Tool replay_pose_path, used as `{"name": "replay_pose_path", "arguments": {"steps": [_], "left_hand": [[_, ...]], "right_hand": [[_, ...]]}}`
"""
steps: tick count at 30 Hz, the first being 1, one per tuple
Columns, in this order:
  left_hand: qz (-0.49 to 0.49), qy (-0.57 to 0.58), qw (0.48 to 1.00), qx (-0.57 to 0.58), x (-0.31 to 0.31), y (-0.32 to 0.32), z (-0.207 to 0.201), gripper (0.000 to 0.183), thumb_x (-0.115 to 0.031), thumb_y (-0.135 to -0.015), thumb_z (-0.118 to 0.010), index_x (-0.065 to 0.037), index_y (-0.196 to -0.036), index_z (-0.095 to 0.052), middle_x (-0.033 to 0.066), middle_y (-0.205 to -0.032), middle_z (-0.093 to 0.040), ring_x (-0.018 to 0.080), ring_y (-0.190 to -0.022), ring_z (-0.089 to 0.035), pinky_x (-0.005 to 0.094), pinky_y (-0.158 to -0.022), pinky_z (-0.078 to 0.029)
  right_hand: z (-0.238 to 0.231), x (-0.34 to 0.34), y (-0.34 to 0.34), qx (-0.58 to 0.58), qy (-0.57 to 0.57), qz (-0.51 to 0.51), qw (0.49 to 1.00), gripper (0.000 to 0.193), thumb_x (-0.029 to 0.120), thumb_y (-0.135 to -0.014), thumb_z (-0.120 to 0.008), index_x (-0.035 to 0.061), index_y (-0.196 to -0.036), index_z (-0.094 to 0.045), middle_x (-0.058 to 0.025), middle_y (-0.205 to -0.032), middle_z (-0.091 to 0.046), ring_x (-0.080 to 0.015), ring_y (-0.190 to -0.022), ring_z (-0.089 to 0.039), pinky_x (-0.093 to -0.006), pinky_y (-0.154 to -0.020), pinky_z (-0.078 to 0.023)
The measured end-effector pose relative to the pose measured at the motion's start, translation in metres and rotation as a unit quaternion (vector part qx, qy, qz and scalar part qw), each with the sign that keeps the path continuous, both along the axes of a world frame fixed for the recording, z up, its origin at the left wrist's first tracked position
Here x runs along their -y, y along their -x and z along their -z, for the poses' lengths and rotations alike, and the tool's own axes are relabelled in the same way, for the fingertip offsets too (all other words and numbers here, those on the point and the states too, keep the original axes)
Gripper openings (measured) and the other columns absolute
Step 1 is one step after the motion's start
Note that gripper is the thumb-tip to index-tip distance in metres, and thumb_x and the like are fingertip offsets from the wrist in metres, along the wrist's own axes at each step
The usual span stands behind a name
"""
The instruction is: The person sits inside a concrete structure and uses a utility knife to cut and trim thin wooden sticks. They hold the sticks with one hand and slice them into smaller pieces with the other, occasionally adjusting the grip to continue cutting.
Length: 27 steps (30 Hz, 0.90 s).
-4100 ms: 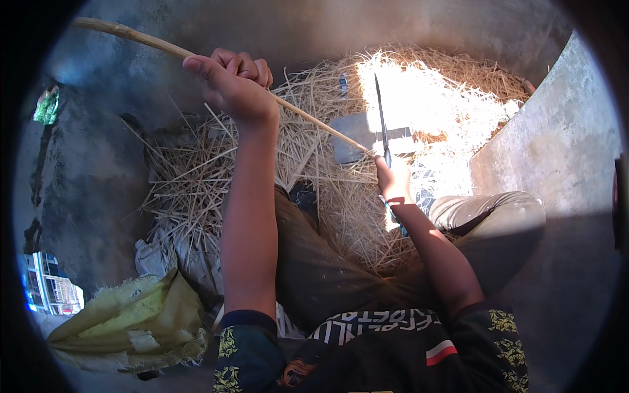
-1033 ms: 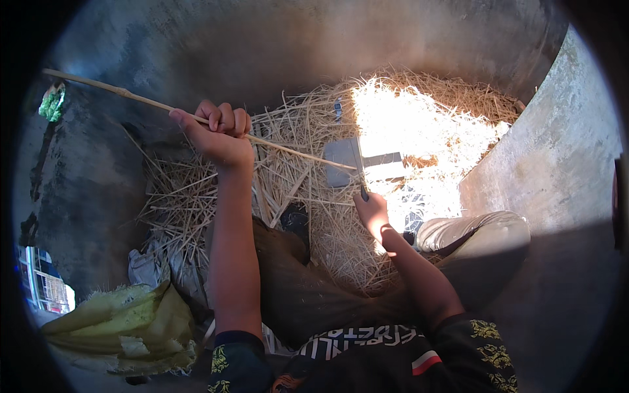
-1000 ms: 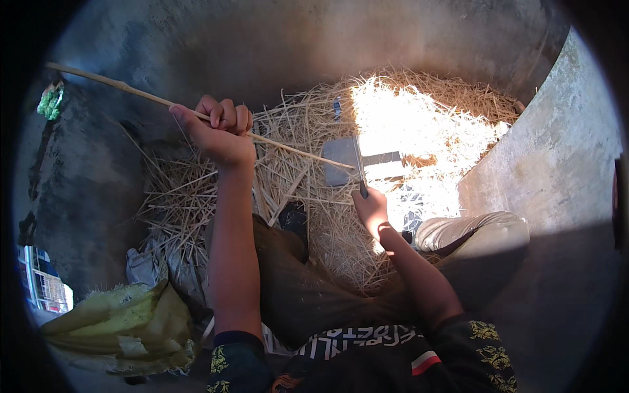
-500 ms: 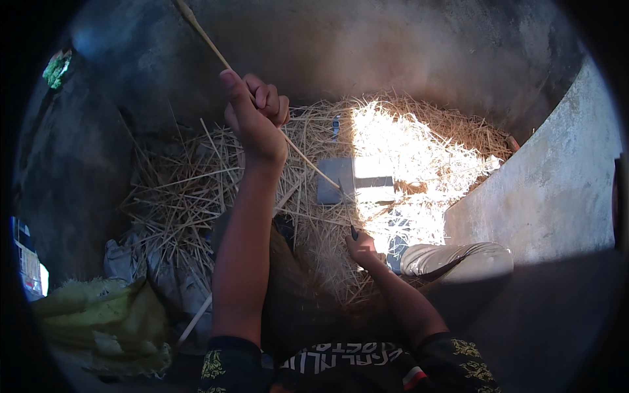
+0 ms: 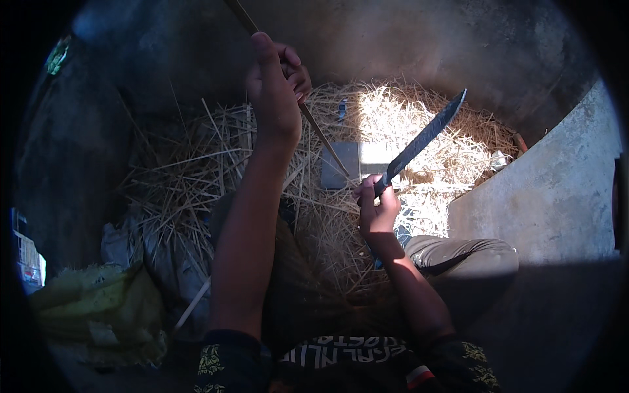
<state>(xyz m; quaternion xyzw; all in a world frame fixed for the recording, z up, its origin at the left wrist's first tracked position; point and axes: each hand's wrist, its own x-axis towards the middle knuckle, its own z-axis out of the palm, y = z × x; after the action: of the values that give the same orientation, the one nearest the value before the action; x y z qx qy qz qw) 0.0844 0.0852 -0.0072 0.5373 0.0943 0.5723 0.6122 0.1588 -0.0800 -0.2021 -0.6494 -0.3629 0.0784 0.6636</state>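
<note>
My left hand (image 5: 278, 95), raised ahead of me, is closed around a long thin stick (image 5: 325, 142). The stick slants from the top of the view down to the right, its lower end over a flat grey block (image 5: 339, 171). In my right hand (image 5: 380, 213) is a long knife (image 5: 427, 135), gripped by its dark handle. Its broad dark blade points up and to the right, apart from the stick. Pale shavings and strips (image 5: 190, 177) lie heaped around the block, sunlit on the right.
A grey wall (image 5: 393, 39) curves behind the heap. At the right leans a pale concrete slab (image 5: 544, 177), beside my bent leg (image 5: 458, 255). A yellow-green sack (image 5: 98, 308) lies at the lower left, next to a pale strip (image 5: 193, 304).
My right hand has moved up, and the knife has swung away from the stick to point up and right. My left hand has shifted slightly up and right with the stick.
</note>
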Motion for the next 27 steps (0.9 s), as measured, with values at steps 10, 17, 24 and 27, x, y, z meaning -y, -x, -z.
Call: {"name": "replay_pose_path", "arguments": {"steps": [10,17,24,27], "left_hand": [[-0.007,0.012,1.0,-0.02,-0.002,0.001,0.0,0.062,-0.067,-0.098,-0.035,-0.009,-0.081,-0.045,-0.0038,-0.06,-0.031,0.0079,-0.052,-0.034,0.0259,-0.052,-0.03],[-0.012,-0.016,1.0,-0.003,-0.006,-0.002,0.007,0.058,-0.065,-0.098,-0.039,-0.012,-0.075,-0.04,-0.0042,-0.059,-0.033,0.0066,-0.046,-0.032,0.0248,-0.044,-0.027],[-0.052,-0.008,0.999,0.007,-0.014,-0.005,0.011,0.06,-0.067,-0.097,-0.038,-0.015,-0.067,-0.033,-0.0051,-0.054,-0.028,0.0062,-0.043,-0.03,0.0246,-0.041,-0.024],[-0.092,0.009,0.996,0.015,-0.019,0.0,0.012,0.061,-0.07,-0.094,-0.04,-0.015,-0.072,-0.03,-0.0053,-0.057,-0.023,0.0062,-0.043,-0.025,0.0262,-0.043,-0.02]], "right_hand": [[0.03,-0.004,0.021,-0.089,0.048,-0.089,0.991,0.011,0.01,-0.099,-0.051,0.0014,-0.101,-0.059,-0.0127,-0.106,-0.066,-0.0193,-0.1,-0.063,-0.0342,-0.092,-0.049],[0.065,-0.007,0.01,-0.112,0.119,-0.086,0.983,0.026,0.021,-0.098,-0.052,-0.0034,-0.095,-0.061,-0.0116,-0.08,-0.066,-0.0218,-0.074,-0.066,-0.0358,-0.075,-0.053],[0.103,0.004,-0.02,-0.235,0.388,-0.067,0.889,0.04,0.032,-0.092,-0.058,-0.0033,-0.073,-0.059,-0.0108,-0.055,-0.057,-0.0196,-0.044,-0.057,-0.0347,-0.041,-0.044],[0.059,-0.001,-0.02,-0.159,0.266,-0.039,0.95,0.036,0.027,-0.093,-0.059,-0.0003,-0.07,-0.058,-0.0058,-0.052,-0.056,-0.0148,-0.044,-0.056,-0.0296,-0.043,-0.043]]}}
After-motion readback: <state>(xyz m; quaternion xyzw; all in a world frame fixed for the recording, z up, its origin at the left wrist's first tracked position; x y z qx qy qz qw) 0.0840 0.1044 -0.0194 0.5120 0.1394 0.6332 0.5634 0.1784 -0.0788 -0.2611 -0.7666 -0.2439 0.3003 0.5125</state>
